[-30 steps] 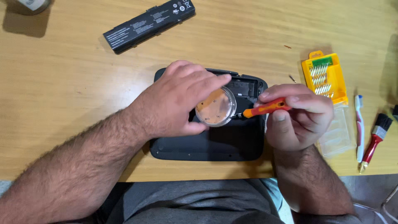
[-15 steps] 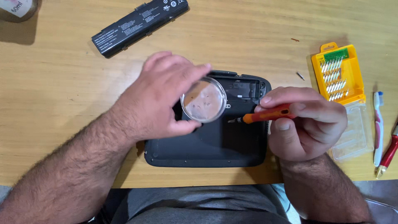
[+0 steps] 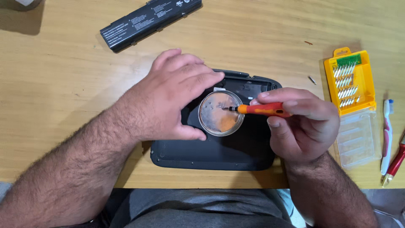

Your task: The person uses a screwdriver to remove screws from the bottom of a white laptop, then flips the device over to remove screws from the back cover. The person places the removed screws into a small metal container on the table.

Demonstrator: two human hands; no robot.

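Our left hand (image 3: 168, 99) cups a small clear round dish (image 3: 221, 112), fingers curled at its rim, atop the upturned black laptop (image 3: 211, 152) on the wooden surface (image 3: 63, 84). Our right hand (image 3: 301, 124) grips an orange screwdriver (image 3: 261, 109) w/ its tip over the dish (tiny screws inside).

Tabletop (image 3: 261, 33) was pale yellow-brown wood grain. Device shell (image 3: 211, 152) was matt black. Battery pack (image 3: 149, 19) was black with a white-print label. Round dish (image 3: 221, 113) was clear, tinted orange-brown. Screwdriver (image 3: 263, 109) handle was orange. Bit case (image 3: 349, 80) was yellow, with a green strip. Brush (image 3: 386, 135) was white, pink and blue.
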